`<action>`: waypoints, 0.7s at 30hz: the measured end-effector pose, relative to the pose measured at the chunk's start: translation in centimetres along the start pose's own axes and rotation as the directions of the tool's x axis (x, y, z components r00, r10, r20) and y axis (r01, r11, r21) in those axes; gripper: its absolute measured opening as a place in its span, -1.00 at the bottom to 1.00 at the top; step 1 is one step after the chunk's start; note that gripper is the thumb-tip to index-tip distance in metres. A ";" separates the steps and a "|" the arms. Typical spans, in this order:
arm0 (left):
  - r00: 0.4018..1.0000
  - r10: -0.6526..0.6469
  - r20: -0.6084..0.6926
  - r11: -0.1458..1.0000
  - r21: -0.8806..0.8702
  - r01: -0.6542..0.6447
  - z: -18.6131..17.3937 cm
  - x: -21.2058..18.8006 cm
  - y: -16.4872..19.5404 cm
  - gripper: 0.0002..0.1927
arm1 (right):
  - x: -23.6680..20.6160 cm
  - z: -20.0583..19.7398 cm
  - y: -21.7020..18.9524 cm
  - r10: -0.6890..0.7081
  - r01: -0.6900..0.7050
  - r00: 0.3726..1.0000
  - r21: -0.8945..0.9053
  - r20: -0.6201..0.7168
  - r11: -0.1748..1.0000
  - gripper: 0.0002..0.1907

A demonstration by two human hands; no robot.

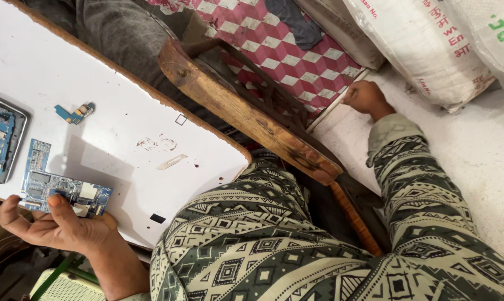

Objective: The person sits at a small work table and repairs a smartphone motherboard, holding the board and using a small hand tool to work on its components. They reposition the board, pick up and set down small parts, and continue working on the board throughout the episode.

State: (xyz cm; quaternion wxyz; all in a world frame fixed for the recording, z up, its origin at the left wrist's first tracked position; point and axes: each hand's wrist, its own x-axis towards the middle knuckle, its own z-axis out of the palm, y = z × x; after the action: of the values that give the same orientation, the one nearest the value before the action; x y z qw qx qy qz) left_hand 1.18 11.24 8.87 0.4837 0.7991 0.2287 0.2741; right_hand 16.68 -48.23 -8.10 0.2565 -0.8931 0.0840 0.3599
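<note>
- The left hand (57, 226) holds a blue circuit board (62, 187) at the near edge of the white surface (123, 106). The thumb lies on top of the board, the other fingers (15, 214) curl loosely below it, and the board's far part rests flat on the surface.
- The right hand (366, 97) is stretched well away to the floor, its fingers closed at the edge of the pink checked cloth (285, 44), beside the white sacks (430, 50). Whether they pinch anything I cannot tell; it is too small to see.
- Judging from this, the board would be safest held by its edges, with the thumb off the small parts, and kept flat on the surface while the other arm is reaching.
- The board sits close to the edge; a slight push inward would guard against a slip to the floor.
- A small blue connector piece (74, 113) and a second board in a dark frame (1, 139) lie near; the wrist should stay clear of them.
- The wooden chair frame (246, 114) stands between the two arms, so the reach calls for a steady body.
</note>
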 end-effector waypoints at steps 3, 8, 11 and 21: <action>0.996 -0.057 -0.075 0.998 0.020 0.059 0.3 0.0 0.2 -0.44 | 0.5 0.5 -1.7 -0.048 0.048 0.999 0.015 0.005 0.999 -0.75; 1.000 0.021 0.011 0.993 -0.117 -0.020 0.7 0.0 0.5 -0.44 | 2.0 -0.4 -5.3 -0.185 0.188 0.980 0.040 -0.075 0.981 -0.90; 0.999 -0.039 -0.027 0.991 -0.129 0.035 0.5 -0.2 0.3 -0.40 | 2.8 -1.5 -6.9 -0.270 0.273 0.955 0.007 -0.127 0.962 -0.87; 0.999 0.017 -0.028 0.999 -0.052 -0.018 -0.7 0.1 -1.6 -0.47 | 2.7 -2.0 -3.7 -0.167 0.172 0.977 0.032 -0.132 0.985 -0.91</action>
State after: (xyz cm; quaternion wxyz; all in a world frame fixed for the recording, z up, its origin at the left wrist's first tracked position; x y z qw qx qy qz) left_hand 0.65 12.46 7.69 0.4986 0.7844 0.2212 0.2951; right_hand 21.11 -45.95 -7.29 0.2994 -0.9127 0.0317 0.2764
